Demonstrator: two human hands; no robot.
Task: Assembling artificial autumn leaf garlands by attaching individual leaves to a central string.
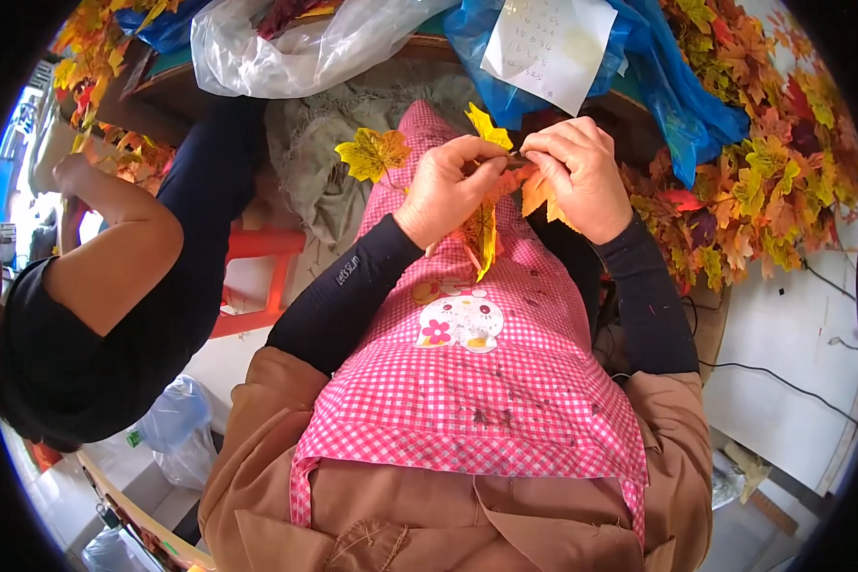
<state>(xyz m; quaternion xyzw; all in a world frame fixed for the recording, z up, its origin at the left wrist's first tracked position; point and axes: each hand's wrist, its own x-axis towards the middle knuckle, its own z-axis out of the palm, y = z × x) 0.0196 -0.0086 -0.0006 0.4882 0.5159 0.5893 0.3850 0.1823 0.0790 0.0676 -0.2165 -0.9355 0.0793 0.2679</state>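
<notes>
At the left edge, a co-worker's bent arm (114, 257), then a red stool (291, 262). On the far side, a white plastic bag (286, 52); nearer and slightly right, a grey cloth (319, 162). Continue right to a yellow leaf (372, 154) on a stalk, just left of the left hand (448, 191). On this hand, note thumb and index finger pressed together, pinching a thin stem (517, 153). Locate the work here: between both hands, above the pink checked apron (477, 377), with a mottled leaf (481, 238) hanging on the near side and an orange leaf (541, 194) just beside the right hand (582, 181). On the right hand, note thumb and fingertips closed together, apparently pinching the same stem. Cannot tell the exact join under the fingertips. Read the present step as probable joining of leaves at the stem. For the next move, hold the left pinch steady, press or twist with the right fingertips, and check for looseness before release. Farther right, a blue bag (691, 119) and, beyond, a large heap of autumn leaves (758, 191).
</notes>
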